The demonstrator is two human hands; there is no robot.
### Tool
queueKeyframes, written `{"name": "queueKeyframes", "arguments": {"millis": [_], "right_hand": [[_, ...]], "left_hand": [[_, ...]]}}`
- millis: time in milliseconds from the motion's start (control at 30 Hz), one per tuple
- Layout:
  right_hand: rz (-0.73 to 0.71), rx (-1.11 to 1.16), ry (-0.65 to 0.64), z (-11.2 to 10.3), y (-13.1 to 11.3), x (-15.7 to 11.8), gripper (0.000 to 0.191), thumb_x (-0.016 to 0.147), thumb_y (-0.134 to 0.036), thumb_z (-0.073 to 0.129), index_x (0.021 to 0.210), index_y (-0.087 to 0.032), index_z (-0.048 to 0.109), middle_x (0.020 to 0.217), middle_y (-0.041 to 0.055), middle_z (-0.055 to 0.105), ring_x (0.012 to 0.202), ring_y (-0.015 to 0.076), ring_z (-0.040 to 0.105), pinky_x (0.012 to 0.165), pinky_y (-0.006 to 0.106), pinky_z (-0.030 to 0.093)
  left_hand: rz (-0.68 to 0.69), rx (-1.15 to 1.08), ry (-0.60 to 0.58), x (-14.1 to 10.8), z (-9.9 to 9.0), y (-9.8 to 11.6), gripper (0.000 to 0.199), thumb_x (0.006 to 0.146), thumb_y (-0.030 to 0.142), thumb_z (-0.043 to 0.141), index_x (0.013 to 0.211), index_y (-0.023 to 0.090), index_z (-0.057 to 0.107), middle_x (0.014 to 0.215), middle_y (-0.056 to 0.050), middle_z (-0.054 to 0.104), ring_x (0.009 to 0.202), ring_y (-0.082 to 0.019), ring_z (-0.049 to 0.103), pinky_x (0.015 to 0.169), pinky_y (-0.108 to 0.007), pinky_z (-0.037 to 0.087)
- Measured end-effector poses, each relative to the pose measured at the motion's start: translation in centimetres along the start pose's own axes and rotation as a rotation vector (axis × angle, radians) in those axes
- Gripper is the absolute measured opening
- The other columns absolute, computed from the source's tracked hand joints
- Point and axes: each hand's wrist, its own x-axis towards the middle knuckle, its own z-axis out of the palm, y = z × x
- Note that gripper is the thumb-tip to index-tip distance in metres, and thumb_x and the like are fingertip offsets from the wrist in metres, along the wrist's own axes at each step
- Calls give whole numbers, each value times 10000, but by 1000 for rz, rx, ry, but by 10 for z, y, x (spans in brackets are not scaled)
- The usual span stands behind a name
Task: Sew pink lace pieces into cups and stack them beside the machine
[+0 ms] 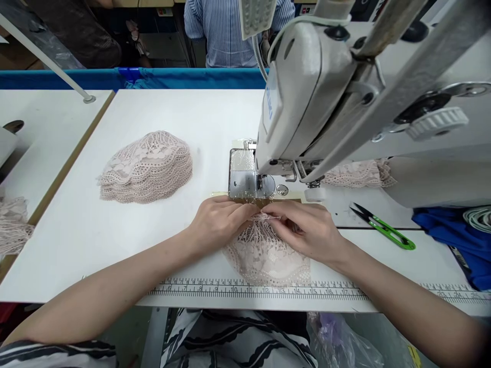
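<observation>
L hand [224, 222] & R hand [307, 227] at the lace [272, 255], just in front of the plate [245, 179] of the machine [299, 92]. Fingers of both closed on its gathered top edge (thumb & index pinch on R; L's tips partly hidden). Rest of lace fans over the ruler marks [230, 288]. Lace pile [148, 166] to the left; green snips [383, 226] right, apart from hands.

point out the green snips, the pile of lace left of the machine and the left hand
green snips [392, 234]: head view, on the handle
lace pile [148, 166]: head view, mid-stack
left hand [224, 222]: head view, back of hand
</observation>
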Motion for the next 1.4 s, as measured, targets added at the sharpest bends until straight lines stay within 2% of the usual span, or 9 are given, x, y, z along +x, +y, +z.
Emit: {"name": "queueKeyframes", "arguments": {"millis": [133,400,600,767,867,1000,1133,1300,1400], "right_hand": [[7,-3,34,0,0,0,140,913,-83,608,1031,-156,627,830,30,745,635,101,677,534,192,545],[-45,4,0,0,-1,-1,159,925,-82,577,1046,-178,615,760,-7,695,634,100,648,560,206,534],[-42,-21,-19,-2,-1,-1,195,922,-91,571,1085,-180,632,807,10,725,678,115,679,599,222,566],[-124,-59,25,-2,2,-2,221,925,-100,591,1114,-201,644,798,9,723,666,116,676,572,225,560],[-189,-99,61,-6,1,-3,281,911,-100,628,1154,-240,650,735,-23,707,607,111,654,535,227,547],[-315,-188,0,-17,-4,-2,355,892,-73,638,1187,-270,653,710,-40,705,599,127,659,514,258,543],[-469,-256,-45,-23,-4,-3,299,886,-68,641,1102,-269,690,716,-29,704,658,136,690,534,249,557],[-503,-296,-66,-23,-1,-6,240,890,-119,648,1021,-309,715,719,-39,698,613,136,666,493,258,545],[-555,-288,-36,-24,-5,-3,196,868,-86,663,894,-272,716,682,-35,686,604,134,659,472,252,522]], "left_hand": [[-3,4,7,-1,1,0,93,1012,155,510,1025,132,600,762,12,747,615,-106,691,551,-251,535],[-6,-11,12,-1,0,1,81,1008,174,531,1015,133,600,745,12,740,597,-103,678,553,-246,519],[11,-9,16,0,-3,2,77,1009,193,525,1003,153,590,724,30,722,594,-93,666,583,-237,534],[45,9,57,2,-4,3,79,993,216,567,942,156,576,668,42,689,532,-81,621,541,-225,489],[92,9,72,1,-3,4,81,989,213,558,1000,134,573,707,20,709,530,-92,615,513,-235,480],[31,-57,54,0,-3,8,127,989,159,504,1091,102,552,730,-2,719,538,-100,621,500,-241,479],[50,-79,66,0,-2,11,156,964,83,483,1097,125,554,729,24,722,518,-84,615,478,-236,453],[67,-83,66,0,-3,12,122,983,128,503,1065,137,593,680,38,706,519,-85,622,478,-244,449],[-43,-154,20,0,-5,16,101,975,159,528,1006,163,624,716,36,731,541,-86,632,510,-234,469]]}}
